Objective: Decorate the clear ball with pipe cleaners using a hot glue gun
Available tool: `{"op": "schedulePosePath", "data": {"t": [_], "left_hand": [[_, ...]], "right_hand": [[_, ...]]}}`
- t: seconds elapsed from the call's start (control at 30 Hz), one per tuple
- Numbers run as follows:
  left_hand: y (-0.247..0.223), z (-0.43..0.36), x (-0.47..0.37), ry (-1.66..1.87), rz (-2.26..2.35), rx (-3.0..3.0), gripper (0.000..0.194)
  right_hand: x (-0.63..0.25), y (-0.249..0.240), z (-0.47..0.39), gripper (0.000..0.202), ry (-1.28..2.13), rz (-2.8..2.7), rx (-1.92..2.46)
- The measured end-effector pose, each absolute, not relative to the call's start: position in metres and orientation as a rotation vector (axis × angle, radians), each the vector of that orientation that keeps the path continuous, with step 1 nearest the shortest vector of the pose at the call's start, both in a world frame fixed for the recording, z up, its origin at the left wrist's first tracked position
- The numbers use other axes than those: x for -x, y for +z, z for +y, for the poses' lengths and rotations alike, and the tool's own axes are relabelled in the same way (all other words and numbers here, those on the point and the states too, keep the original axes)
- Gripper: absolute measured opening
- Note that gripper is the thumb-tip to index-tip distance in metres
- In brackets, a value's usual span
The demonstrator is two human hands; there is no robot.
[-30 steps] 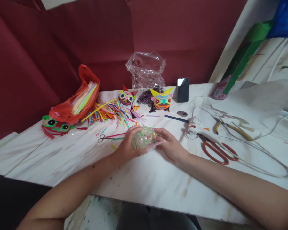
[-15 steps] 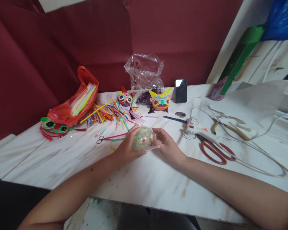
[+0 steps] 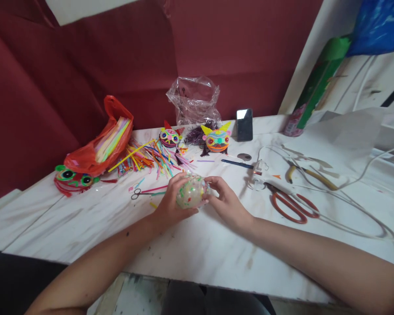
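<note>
A clear round ball [image 3: 191, 193] with green, red and yellow specks is held above the white marbled table [image 3: 216, 253]. My left hand [image 3: 171, 200] wraps round its left side, with the thumb underneath. On the right side, my right hand [image 3: 223, 199] has its fingertips bent against the ball, where a small pinkish edge shows. Small scissors [image 3: 136, 194] and thin coloured strips lie just left of my left hand. To the right of my right hand is a white glue gun [image 3: 260, 174].
Red-handled scissors [image 3: 290, 208], pliers [image 3: 318, 178] and white cables lie at the right. Along the back are a phone [image 3: 244, 125], decorated heads [image 3: 217, 140], a clear plastic bag [image 3: 197, 103], pipe cleaners [image 3: 134, 159] and a red bag [image 3: 95, 148].
The ball has turned a little in my hands, and the pinkish strip at its lower right shows less. The whole view has shifted slightly.
</note>
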State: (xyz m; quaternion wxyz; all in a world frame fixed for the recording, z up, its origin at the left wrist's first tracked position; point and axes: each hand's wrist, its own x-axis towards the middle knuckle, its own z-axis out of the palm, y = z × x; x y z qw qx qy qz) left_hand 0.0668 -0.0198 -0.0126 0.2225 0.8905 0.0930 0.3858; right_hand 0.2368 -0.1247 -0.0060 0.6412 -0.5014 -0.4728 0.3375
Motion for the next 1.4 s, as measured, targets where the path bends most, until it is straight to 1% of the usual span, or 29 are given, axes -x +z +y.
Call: {"op": "schedulePosePath", "data": {"t": [0.07,0.27,0.4,0.6,0.8,1.0,1.4], "left_hand": [[-0.0139,-0.0174,-0.0657,1.081,0.235,-2.483,0.081],[-0.0137,-0.0146,-0.0647,1.151,0.134,-2.473,0.084],[-0.0122,-0.0167,-0.0634,1.109,0.130,-2.485,0.085],[-0.0151,-0.0157,-0.0620,1.012,0.155,-2.441,0.084],[-0.0175,-0.0143,-0.0637,1.029,0.173,-2.399,0.084],[-0.0165,-0.0142,-0.0636,1.038,0.194,-2.399,0.085],[-0.0148,-0.0169,-0.0641,1.014,0.181,-2.429,0.085]], "right_hand": [[-0.2379,-0.0047,-0.1253,0.030,0.762,-1.069,1.152],[-0.2397,-0.0027,-0.1258,0.041,0.844,-1.036,1.154],[-0.2400,-0.0025,-0.1252,0.045,0.916,-1.023,1.098],[-0.2419,-0.0084,-0.1230,0.043,0.892,-1.025,1.092],[-0.2426,-0.0086,-0.1221,0.041,0.910,-1.007,1.083],[-0.2426,-0.0077,-0.1227,0.046,0.980,-0.961,1.058],[-0.2420,-0.0074,-0.1240,0.041,0.992,-0.938,1.077]]}}
